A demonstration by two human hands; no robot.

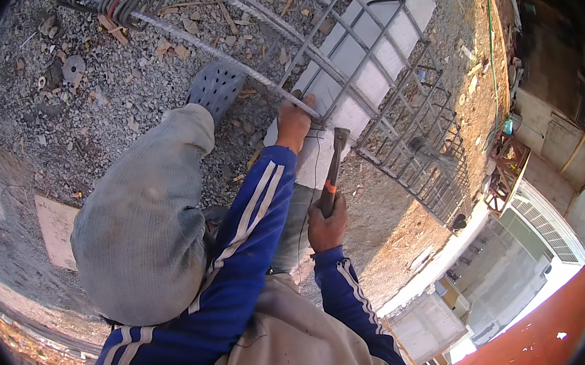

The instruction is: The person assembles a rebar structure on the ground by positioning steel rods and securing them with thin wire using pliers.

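Observation:
My left hand (292, 125) is closed around the near corner of a steel rebar cage (350, 89), where a long bar meets the cross ties. In my right hand (328, 227) is a dark metal hand tool (334, 168) with a short wide head and orange on its handle; I cannot tell if it is pincers or a hammer. Its head sits just below the corner bar, close to my left hand. A thin dark wire (315, 178) hangs from that corner toward my body. Beneath the cage lies a long pale block (381, 40).
Gravel (120, 79) with stones and wood scraps covers the ground. My bent left leg (144, 211) and grey perforated clog (217, 90) are left of the cage. Coiled wire or bars (124, 1) lie at the top left. The cage stretches right, toward walls (504, 260).

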